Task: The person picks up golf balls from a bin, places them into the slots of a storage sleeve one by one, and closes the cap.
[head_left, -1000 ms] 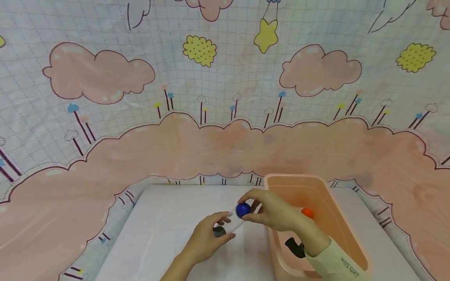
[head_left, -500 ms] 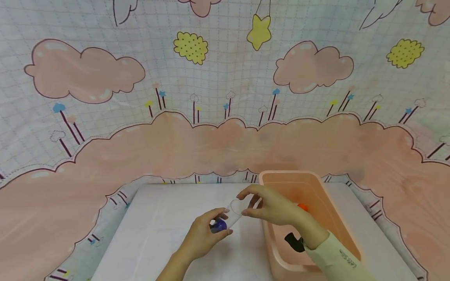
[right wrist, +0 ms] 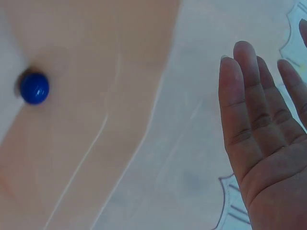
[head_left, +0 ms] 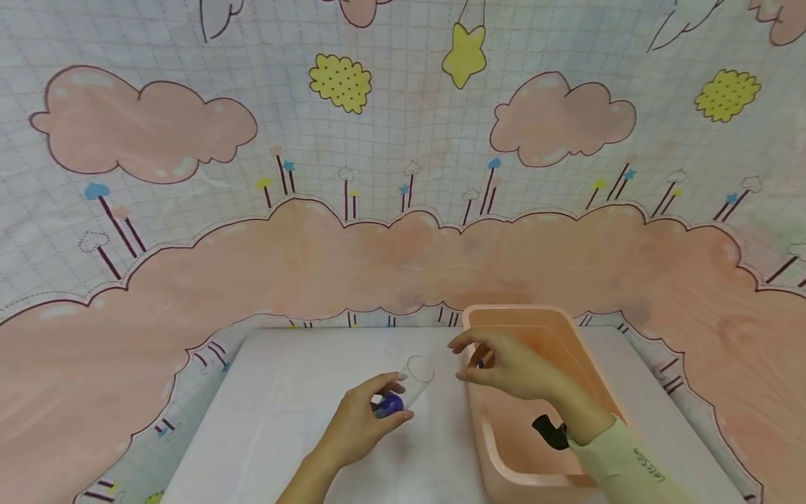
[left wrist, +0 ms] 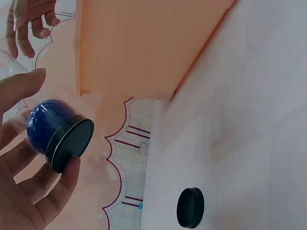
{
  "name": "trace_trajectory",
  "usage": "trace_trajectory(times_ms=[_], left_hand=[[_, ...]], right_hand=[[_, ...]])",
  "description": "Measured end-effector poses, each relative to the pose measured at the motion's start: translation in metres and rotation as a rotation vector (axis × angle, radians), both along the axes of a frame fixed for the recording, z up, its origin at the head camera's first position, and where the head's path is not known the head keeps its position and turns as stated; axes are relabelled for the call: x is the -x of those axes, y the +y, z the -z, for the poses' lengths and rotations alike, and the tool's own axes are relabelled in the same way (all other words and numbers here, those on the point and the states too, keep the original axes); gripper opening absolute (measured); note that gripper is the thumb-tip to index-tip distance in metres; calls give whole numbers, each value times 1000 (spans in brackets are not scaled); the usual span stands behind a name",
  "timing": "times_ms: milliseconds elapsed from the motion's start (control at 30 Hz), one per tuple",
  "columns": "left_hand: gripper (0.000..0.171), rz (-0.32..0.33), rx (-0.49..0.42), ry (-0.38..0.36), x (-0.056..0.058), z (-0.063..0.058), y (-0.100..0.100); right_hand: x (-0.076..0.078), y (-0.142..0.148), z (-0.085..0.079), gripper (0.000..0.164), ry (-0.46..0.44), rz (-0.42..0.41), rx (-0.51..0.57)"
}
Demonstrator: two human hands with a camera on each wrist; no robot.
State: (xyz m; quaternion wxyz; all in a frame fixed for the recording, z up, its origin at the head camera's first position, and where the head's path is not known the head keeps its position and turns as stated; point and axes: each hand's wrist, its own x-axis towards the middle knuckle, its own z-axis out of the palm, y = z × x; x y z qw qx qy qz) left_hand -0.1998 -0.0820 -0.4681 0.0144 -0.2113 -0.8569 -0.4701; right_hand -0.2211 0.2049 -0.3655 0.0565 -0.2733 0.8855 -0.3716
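My left hand (head_left: 352, 423) grips a clear tube (head_left: 418, 381), tilted with its open end up and to the right. At the tube's lower end lies a dimpled blue ball (left wrist: 45, 122), against a black cap (left wrist: 76, 143). Left fingertips touch the cap's edge in the left wrist view. Over the left rim of the orange bin (head_left: 497, 467), my right hand (head_left: 513, 367) is apart from the tube, its fingers loosely bent and holding nothing. A second blue ball (right wrist: 34, 88) sits inside the bin, showing between the right thumb and fingers in the head view.
A black bent piece (head_left: 550, 432) lies in the bin, partly hidden by the right sleeve (head_left: 620, 458). Another black cap (left wrist: 190, 207) lies on the white table (head_left: 283, 392). Behind the table hangs a printed cloth (head_left: 378, 266).
The blue ball has left my right fingers and slid down the tube to my left hand. My right hand has then drawn back rightward over the bin.
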Motion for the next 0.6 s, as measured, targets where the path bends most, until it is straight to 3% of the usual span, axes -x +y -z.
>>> trace_trajectory(times_ms=[200,333,600], left_hand=[[59,-1,-14,-4,-4,0,-6],[59,1,-12,-11,-6,0,-8],[56,-2,-10,1,-9,1,-11]], right_hand=[[5,24,-3,38,-47,38,12],[10,40,-3,44,-44,93,-39],[27,59,12,38,-34,143,-102]])
